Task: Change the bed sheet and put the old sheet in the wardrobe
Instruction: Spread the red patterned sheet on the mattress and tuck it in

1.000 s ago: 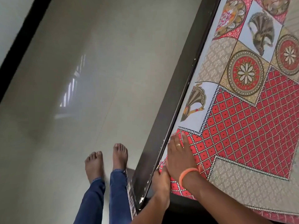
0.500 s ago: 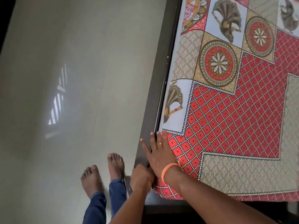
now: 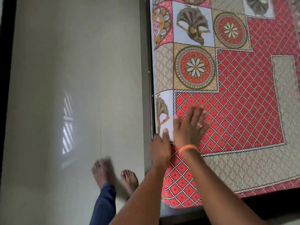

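Observation:
A patterned bed sheet (image 3: 243, 95), red lattice with beige panels and round flower motifs, lies spread flat over the mattress on the right. My right hand (image 3: 189, 127), with a ring and an orange wristband, presses flat on the sheet near its left edge, fingers spread. My left hand (image 3: 159, 150) is at the mattress's left edge beside the dark bed frame (image 3: 146, 78). Its thumb lies on the sheet and its fingers curl over the sheet's edge, their tips hidden. The sheet's near corner hangs over the foot of the mattress.
Glossy grey floor tiles (image 3: 73, 62) fill the left side, with a window reflection on them. My bare feet (image 3: 129, 179) stand on the floor close to the bed frame's corner. A dark strip runs along the far left edge.
Both hands have slid forward along the sheet's left edge, away from the corner. My right hand's fingers have spread wider. My left foot is blurred, stepping.

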### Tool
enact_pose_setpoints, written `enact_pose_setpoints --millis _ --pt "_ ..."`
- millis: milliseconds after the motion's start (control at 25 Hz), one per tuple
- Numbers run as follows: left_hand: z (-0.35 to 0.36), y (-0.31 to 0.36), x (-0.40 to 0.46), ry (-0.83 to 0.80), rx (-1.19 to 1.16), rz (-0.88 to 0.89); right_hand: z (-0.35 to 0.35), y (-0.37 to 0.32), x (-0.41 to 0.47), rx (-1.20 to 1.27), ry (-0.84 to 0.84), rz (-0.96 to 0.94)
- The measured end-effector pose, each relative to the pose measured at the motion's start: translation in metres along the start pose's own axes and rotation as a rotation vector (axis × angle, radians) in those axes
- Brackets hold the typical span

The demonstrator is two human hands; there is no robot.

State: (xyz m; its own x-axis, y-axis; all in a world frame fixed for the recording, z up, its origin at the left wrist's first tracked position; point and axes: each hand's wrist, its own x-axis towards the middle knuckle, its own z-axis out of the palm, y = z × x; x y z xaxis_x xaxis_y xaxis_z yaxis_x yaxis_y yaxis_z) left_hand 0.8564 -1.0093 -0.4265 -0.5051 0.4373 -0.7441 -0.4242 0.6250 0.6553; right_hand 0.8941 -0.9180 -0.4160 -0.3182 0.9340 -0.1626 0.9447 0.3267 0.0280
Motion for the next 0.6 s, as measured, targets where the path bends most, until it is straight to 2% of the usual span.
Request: enact_pose_setpoints --millis 120,160,200,240,280,360,400,440,480,520,600 --pt "-0.022 -0.042 0.003 -0.063 -0.142 -0.184 0.010 -0.029 -0.044 -0.205 -0.082 -0.572" --pt "-0.035 -0.048 0.005 -0.115 -0.079 -0.214 0.006 -0.032 -0.051 -0.221 -0.107 -0.739" --pt "-0.046 -0.052 0.009 -0.144 0.025 -0.226 -0.001 -0.033 -0.048 -0.160 -0.102 -0.830" --pt "-0.058 -0.050 0.016 -0.142 0.124 -0.232 -0.009 -0.033 -0.033 -0.051 -0.048 -0.821" --pt "-0.066 -0.043 0.022 -0.115 0.197 -0.237 -0.016 -0.032 -0.016 0.051 0.027 -0.703" --pt "-0.085 -0.019 0.031 -0.041 0.248 -0.241 -0.032 -0.025 0.029 0.206 0.141 -0.226" --pt "-0.097 -0.002 0.036 -0.009 0.242 -0.241 -0.037 -0.026 0.054 0.267 0.134 0.015" --pt "-0.108 0.016 0.042 0.005 0.230 -0.236 -0.040 -0.033 0.075 0.282 0.083 0.177" --pt "-0.118 0.033 0.050 -0.001 0.197 -0.216 -0.036 -0.047 0.087 0.221 0.026 0.222" --pt "-0.125 0.050 0.061 -0.011 0.161 -0.186 -0.027 -0.064 0.093 0.112 -0.013 0.145" --pt "-0.137 0.084 0.078 -0.010 0.094 -0.139 -0.010 -0.102 0.087 -0.082 -0.073 -0.271"
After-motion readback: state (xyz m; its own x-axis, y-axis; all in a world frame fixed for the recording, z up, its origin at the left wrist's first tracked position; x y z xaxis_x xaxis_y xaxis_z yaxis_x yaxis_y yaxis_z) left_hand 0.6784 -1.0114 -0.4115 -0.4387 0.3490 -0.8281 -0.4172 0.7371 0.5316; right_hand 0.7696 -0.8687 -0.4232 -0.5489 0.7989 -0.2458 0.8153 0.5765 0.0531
